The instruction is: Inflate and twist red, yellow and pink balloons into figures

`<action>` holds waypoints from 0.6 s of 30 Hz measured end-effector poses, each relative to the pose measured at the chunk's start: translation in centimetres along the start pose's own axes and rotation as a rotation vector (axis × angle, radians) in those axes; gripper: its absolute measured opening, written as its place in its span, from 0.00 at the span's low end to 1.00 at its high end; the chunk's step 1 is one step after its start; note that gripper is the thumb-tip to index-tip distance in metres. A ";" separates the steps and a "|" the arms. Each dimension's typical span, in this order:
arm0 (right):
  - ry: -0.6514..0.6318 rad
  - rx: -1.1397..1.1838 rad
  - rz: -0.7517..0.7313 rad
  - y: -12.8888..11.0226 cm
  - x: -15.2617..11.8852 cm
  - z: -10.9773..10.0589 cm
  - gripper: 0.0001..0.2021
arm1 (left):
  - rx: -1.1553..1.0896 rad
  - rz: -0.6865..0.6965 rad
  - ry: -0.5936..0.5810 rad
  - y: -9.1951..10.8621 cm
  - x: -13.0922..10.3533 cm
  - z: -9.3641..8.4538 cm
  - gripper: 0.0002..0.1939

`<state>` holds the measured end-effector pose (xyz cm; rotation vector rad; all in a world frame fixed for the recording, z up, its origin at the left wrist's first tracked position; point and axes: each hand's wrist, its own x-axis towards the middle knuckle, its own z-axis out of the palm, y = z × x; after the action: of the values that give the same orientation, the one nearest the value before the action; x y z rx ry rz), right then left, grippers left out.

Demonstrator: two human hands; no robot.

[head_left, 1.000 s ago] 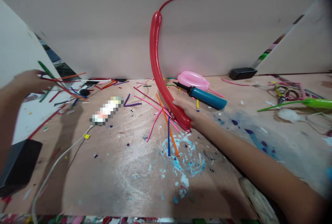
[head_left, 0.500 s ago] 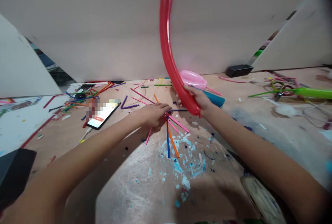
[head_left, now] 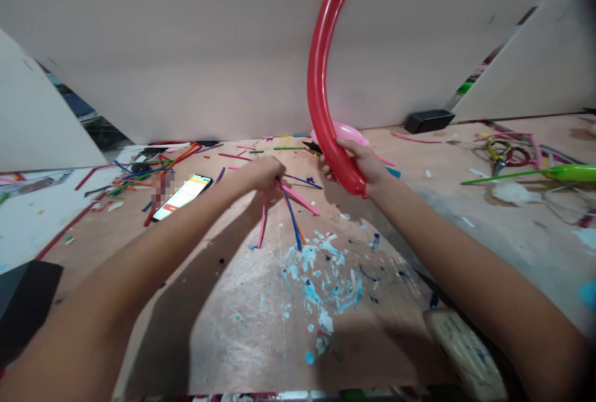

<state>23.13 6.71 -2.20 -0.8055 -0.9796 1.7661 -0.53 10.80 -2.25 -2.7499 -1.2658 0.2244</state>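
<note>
My right hand is wrapped round the lower end of a long inflated red balloon, which curves up past the top of the view. Its knotted tip shows beside my palm. My left hand is closed on a bunch of thin uninflated balloons, pink, blue and orange, whose ends fan out below and to the right of the fist. Behind the red balloon lies a pink inflated balloon, partly hidden.
A lit phone lies at the left among scattered balloon strips. Scissors and a green balloon are at the right. A black block stands by the back panel. Blue scraps litter the table in front.
My left hand has drawn the thin balloons together and moved up and left with them. The red balloon has shifted right and leans right at its top.
</note>
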 end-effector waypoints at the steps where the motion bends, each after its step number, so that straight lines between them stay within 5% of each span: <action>1: -0.005 -0.012 -0.009 -0.2 -0.1 0.0 0.14 | 0.022 -0.127 0.062 -2.1 -0.6 -0.9 0.07; 4: 0.000 -0.038 -0.026 -0.5 -0.1 -0.1 0.13 | 0.090 -0.372 0.173 -9.7 -4.4 -3.3 0.10; 6: 0.021 -0.042 -0.027 -0.4 0.0 -0.2 0.12 | 0.121 -0.573 0.387 -14.9 -8.1 -4.0 0.18; 10: 0.041 -0.071 -0.009 0.4 0.1 0.2 0.10 | -0.077 -0.864 0.737 -21.3 -14.5 -2.3 0.40; 12: 0.024 -0.111 0.004 0.9 0.0 0.6 0.10 | -0.259 -0.946 0.730 -21.4 -15.2 -0.9 0.47; 14: 0.009 -0.170 0.001 1.5 -0.2 1.2 0.11 | -0.446 -0.902 0.558 -19.6 -14.0 0.2 0.55; 16: 0.000 -0.246 -0.037 2.3 -0.4 1.9 0.15 | -0.538 -0.774 0.493 -16.4 -11.5 0.9 0.57; 18: -0.054 -0.347 -0.053 2.9 -0.7 2.5 0.19 | -0.614 -0.625 0.490 -12.2 -8.9 1.3 0.49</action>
<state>20.10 4.67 -3.57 -0.9399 -1.3551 1.6007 -15.57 11.97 -0.79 -2.3549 -2.1670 -0.9613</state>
